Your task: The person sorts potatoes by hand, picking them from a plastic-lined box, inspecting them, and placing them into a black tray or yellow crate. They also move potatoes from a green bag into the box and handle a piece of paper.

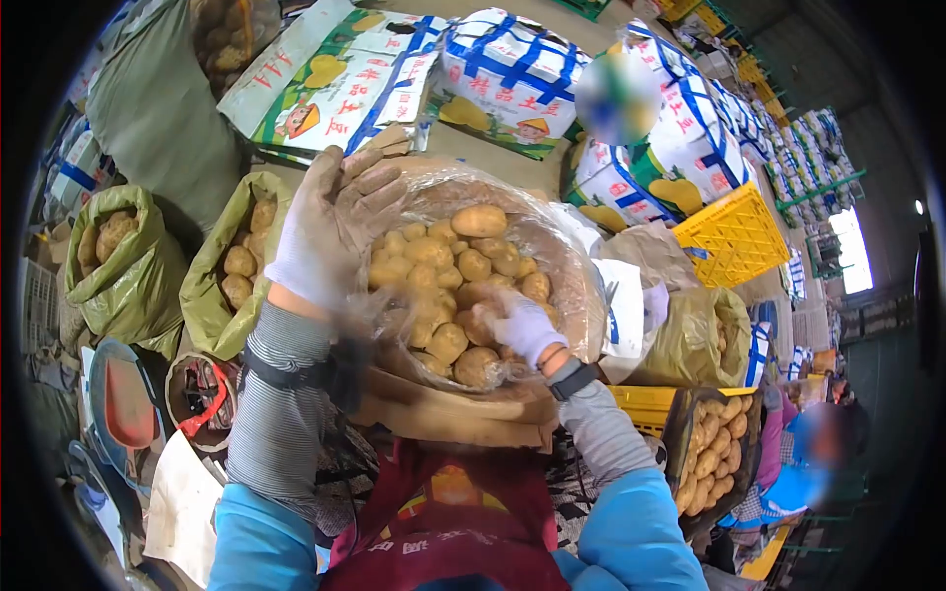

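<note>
Potatoes [448, 342] fill a box lined with clear plastic film [567, 256], right in front of my body. My left hand [340, 212], in a soiled white glove, is raised over the box's left rim with its fingers spread; nothing is in it. Below it, the film at the box's left side is smeared. My right hand [517, 320], also gloved, reaches down among the potatoes on the right side of the pile. Its fingers touch a potato, but motion blur hides whether they grip it. One large potato [479, 221] lies on top near the back.
Green sacks of potatoes [133, 286] stand at the left. Taped white cartons [512, 74] lie behind the box. At the right are a yellow crate [734, 236], another green sack [685, 340] and a crate of potatoes [711, 453]. Another person [798, 473] is at the far right.
</note>
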Tool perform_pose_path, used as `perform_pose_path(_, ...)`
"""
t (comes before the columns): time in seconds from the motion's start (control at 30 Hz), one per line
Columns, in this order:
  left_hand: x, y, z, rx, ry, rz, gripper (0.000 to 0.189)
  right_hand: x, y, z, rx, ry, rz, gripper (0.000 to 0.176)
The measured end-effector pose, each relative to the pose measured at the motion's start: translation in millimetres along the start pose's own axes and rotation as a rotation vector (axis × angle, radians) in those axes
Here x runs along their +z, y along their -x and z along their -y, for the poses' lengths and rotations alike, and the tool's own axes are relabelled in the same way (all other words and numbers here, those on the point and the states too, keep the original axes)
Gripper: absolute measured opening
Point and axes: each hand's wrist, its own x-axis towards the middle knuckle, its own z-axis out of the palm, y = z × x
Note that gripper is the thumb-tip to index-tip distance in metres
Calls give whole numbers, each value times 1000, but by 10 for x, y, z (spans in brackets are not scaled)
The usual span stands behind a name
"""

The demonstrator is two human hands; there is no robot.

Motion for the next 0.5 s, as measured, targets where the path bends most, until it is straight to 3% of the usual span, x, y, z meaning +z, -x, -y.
perform_pose_path(0.1, -27, -101, -58, 51, 36, -58, 52, 470, -574, 164, -101, 147, 133, 48)
perform_pose_path(0.2, 51, -121, -159, 23, 46, -110, 52, 823, -1127, 268, -218, 279, 53, 43)
perform_pose_path(0.33, 147, -47, -195, 137, -35, -220, 51, 806, -1658, 601, -127, 302, 159, 43)
perform_pose_path(0.43, 9, -99, -173, 49, 33, -183, 52, 1008, -1949, 760, -17, 323, 370, 40)
perform_pose_path(0.5, 34, -91, -169, 43, 30, -187, 52, 1725, -2335, 272, -95, 304, 337, 45)
